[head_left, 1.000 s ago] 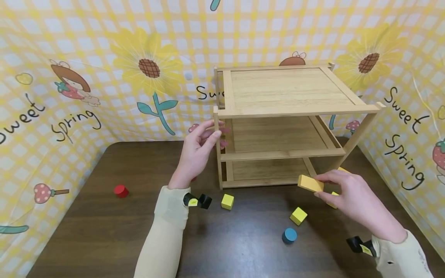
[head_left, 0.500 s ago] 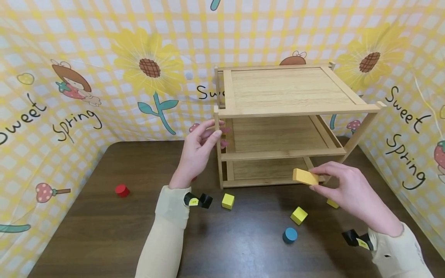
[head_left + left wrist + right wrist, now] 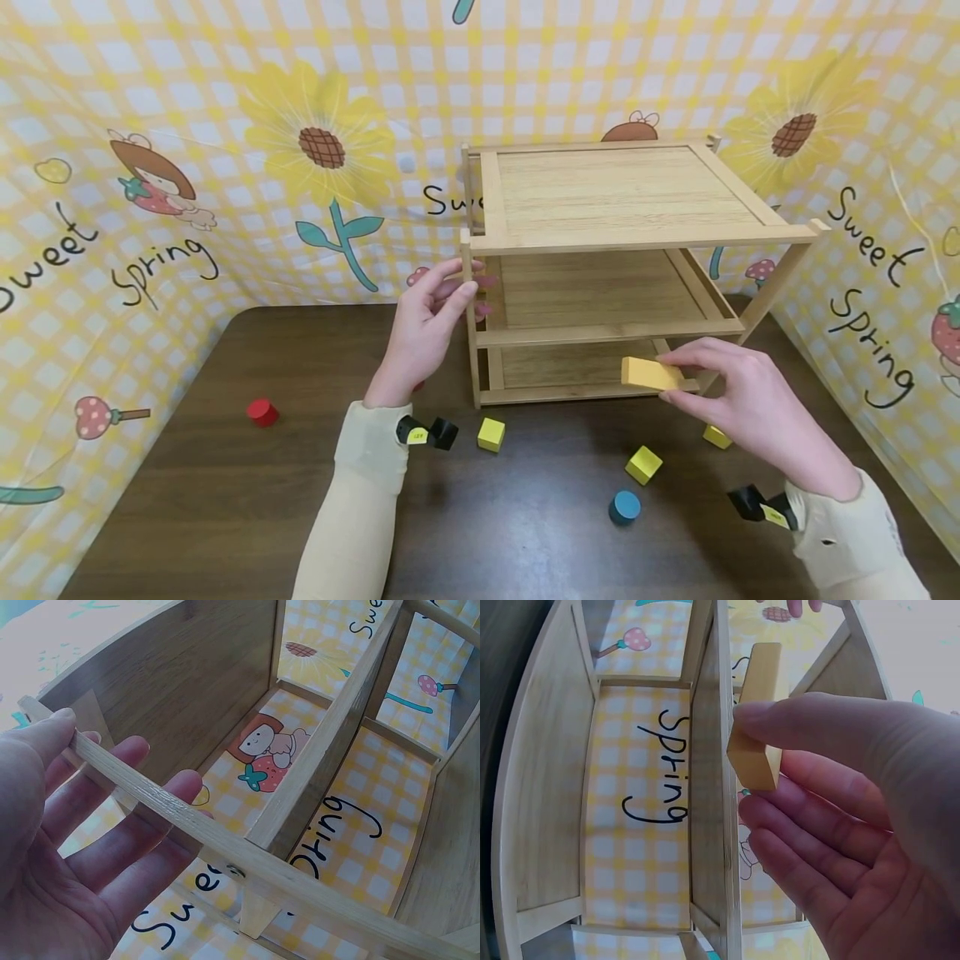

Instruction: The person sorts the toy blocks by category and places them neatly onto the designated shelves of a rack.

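A three-tier wooden shelf (image 3: 630, 196) stands on the dark table. My left hand (image 3: 423, 321) holds its front left post (image 3: 472, 358). In the left wrist view the thumb lies along that post (image 3: 165, 801) while the fingers reach behind it. Between thumb and fingertips my right hand (image 3: 750, 408) pinches an orange-yellow rectangular block (image 3: 647, 373). The block overlaps the bottom tier's front right in the head view. Seen from the right wrist, the block (image 3: 762, 675) is close to the middle board's front edge (image 3: 726, 825), with the other fingers loosely spread below.
Yellow cubes lie in front of the shelf: one left (image 3: 491, 435), one centre right (image 3: 643, 465), and one (image 3: 717, 436) partly behind the right hand. A blue cylinder (image 3: 624, 507) is nearer the front. A red cylinder (image 3: 262, 412) sits at left. Patterned cloth (image 3: 345, 100) encloses the table.
My right hand has moved left and slightly up with the block, from beside the shelf's right leg to in front of the bottom tier. The left hand has stayed on the post.
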`<state>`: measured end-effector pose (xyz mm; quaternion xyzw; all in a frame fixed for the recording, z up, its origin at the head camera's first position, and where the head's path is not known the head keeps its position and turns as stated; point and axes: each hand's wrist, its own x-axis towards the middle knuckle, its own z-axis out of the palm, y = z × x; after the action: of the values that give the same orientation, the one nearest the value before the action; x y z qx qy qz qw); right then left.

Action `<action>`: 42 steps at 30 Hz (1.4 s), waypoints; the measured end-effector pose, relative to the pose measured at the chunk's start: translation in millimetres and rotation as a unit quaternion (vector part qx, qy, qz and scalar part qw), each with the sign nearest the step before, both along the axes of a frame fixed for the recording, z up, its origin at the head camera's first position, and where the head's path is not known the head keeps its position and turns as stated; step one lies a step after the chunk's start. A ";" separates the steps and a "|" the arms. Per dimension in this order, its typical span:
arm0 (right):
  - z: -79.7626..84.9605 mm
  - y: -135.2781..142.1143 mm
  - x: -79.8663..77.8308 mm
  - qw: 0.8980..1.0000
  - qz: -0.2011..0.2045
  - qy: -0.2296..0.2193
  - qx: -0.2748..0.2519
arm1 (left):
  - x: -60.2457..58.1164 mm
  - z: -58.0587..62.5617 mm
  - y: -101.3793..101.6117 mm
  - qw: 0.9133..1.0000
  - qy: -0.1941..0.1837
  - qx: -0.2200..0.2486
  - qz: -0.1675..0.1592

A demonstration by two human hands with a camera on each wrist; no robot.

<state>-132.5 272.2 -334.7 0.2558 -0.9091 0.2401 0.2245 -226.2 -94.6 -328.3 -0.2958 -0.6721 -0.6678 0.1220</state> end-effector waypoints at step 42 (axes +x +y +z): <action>60.1 -35.5 -11.1 0.991 0.065 0.096 -0.071 | -0.6 -1.5 -0.2 1.000 0.002 0.006 -0.006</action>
<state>-143.6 236.7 -274.6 0.3193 -0.8458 0.2922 0.3120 -226.8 -94.8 -329.8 -0.3003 -0.6662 -0.6717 0.1213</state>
